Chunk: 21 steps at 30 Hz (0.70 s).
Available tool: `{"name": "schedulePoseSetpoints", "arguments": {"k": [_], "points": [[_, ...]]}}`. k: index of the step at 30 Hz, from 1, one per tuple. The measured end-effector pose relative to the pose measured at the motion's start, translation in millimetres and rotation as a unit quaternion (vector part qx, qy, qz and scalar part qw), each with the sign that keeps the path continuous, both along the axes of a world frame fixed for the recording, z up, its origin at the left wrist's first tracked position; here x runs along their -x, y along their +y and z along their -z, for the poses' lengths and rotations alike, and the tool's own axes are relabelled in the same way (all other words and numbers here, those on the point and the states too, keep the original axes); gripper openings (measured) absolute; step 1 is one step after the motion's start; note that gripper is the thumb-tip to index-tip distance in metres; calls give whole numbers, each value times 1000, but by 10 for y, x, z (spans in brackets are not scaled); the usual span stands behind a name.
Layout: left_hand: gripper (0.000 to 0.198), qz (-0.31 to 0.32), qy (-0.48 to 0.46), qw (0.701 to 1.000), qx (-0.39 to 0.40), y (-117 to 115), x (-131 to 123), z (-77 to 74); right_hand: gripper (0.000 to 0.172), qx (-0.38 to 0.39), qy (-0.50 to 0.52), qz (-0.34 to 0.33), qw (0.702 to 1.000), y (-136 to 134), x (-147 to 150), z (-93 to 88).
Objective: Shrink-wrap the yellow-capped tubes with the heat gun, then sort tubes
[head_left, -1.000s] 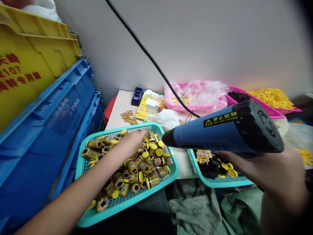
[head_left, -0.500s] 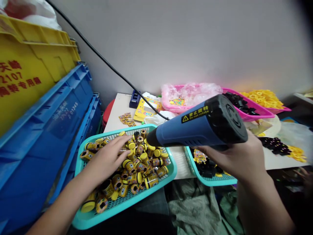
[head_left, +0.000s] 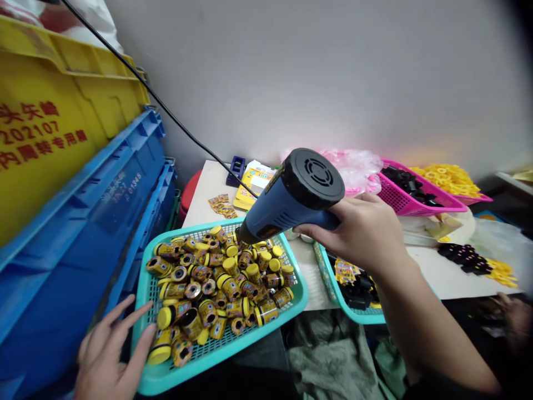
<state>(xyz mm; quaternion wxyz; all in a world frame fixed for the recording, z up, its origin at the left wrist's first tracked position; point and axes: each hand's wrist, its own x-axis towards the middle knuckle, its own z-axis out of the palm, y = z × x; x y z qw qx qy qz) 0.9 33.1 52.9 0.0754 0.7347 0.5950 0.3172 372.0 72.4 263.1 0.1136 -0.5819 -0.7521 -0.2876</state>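
My right hand (head_left: 362,230) grips a blue heat gun (head_left: 291,197) with a black rear cap. Its nozzle points down at the far side of a teal basket (head_left: 291,303). The basket is full of several small yellow-capped bottles (head_left: 216,283) with printed sleeves. My left hand (head_left: 110,353) rests at the basket's near left corner, fingers spread, holding nothing. The gun's black cord (head_left: 166,114) runs up to the left.
Stacked blue crates (head_left: 70,233) and a yellow crate (head_left: 54,105) stand at the left. A second teal basket (head_left: 350,289) holds black and yellow parts. Pink baskets (head_left: 416,197) with black and yellow pieces sit on the white table (head_left: 208,189). Another person's hand (head_left: 512,314) shows at the right.
My left hand has pulled back out of the bottles to the basket's near left corner. The heat gun has swung left and tipped its nozzle down over the basket.
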Motion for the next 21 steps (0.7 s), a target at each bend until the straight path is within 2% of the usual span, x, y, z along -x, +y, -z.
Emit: {"name": "schedulePoseSetpoints", "arguments": {"k": [2,7,12,21], "points": [[61,-27,-31,999,30,-8,-94,17,44,0,-10,2,1000,20,34,-22],[65,-12,-63,997,40,-2,-229,74,45,2,-32,3,999,58,102,-82],[62,-35,-88,994,61,-22,-224,111,45,5,-51,5,999,80,179,-127],[61,-40,-99,992,70,-37,-193,164,41,1,-75,2,997,96,267,-187]]}}
